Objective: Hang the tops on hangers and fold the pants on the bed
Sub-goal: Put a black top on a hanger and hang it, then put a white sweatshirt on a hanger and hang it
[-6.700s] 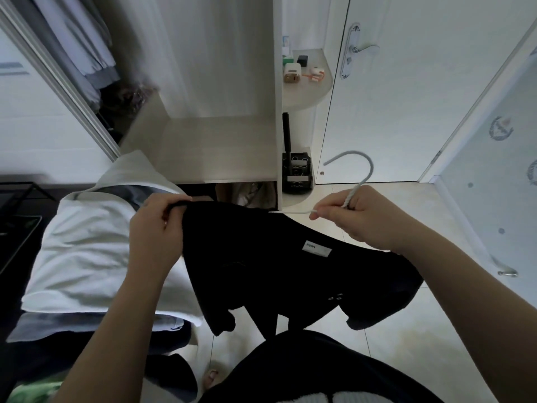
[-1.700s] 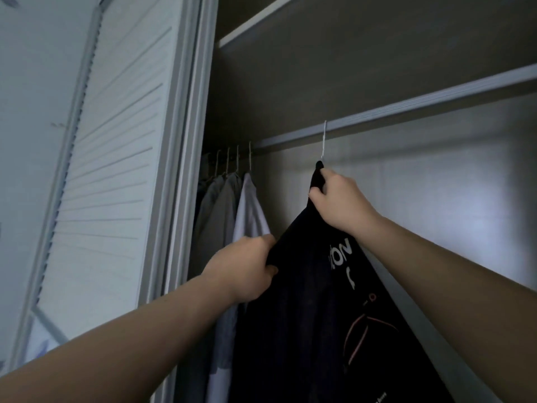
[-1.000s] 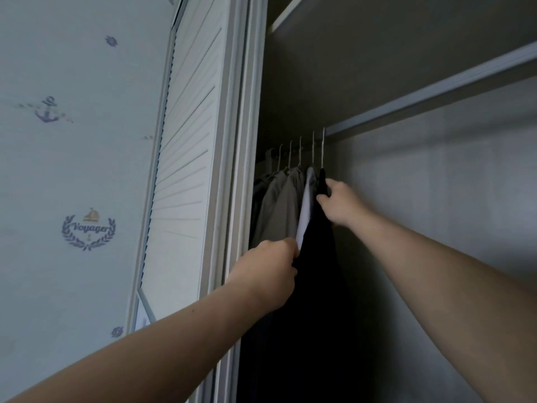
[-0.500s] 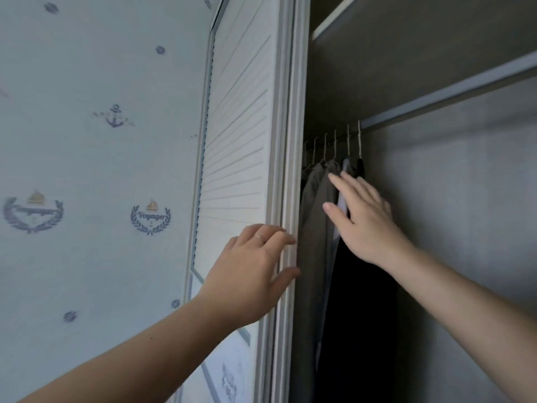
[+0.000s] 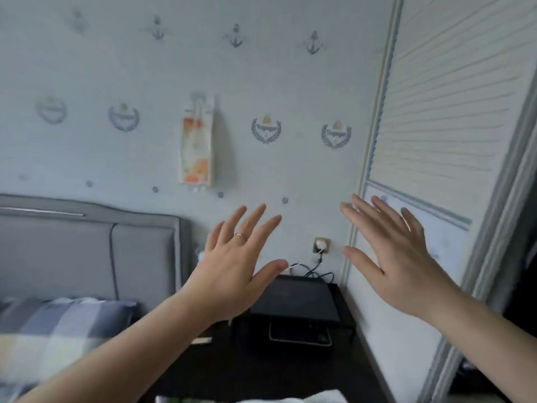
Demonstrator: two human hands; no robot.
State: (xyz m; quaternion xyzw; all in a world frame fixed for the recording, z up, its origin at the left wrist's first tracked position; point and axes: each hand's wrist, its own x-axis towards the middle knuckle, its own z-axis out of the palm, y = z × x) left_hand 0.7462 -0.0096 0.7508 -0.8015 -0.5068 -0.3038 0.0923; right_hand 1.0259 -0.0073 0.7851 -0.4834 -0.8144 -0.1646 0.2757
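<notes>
- Change since half a second ago: the view has swung away from the open wardrobe to the wallpapered wall (image 5: 261, 82). The rail, the hangers and the black top I hung there have left the frame.
- Change, right hand (image 5: 398, 257): it has come off the hung garments. It is now held up at centre right, in front of the lower panel of the louvred wardrobe door (image 5: 436, 112).
- Change, left hand (image 5: 235, 266): it has left the door edge. It is now raised at frame centre, in front of the wall.
- State of my fingers (image 5: 250, 228): on both hands they are straight and spread, backs toward the camera, holding nothing. A ring (image 5: 241, 235) sits on one left finger.
- Task item, black top: out of view. Only a dark strip of wardrobe interior (image 5: 523, 286) shows at the right edge, well apart from my right fingers. I cannot tell what it contains.
- Task item, bed (image 5: 72, 271): at left, with a grey headboard (image 5: 139, 257) and a checked pillow (image 5: 58, 324), below and left of my left hand.
- Pale cloth (image 5: 290, 399) shows at the bottom edge. I cannot tell which garment it is.
- Below my hands: a black counter (image 5: 247, 373) carrying a dark box (image 5: 293, 298), with a wall socket (image 5: 321, 245) between my hands.
</notes>
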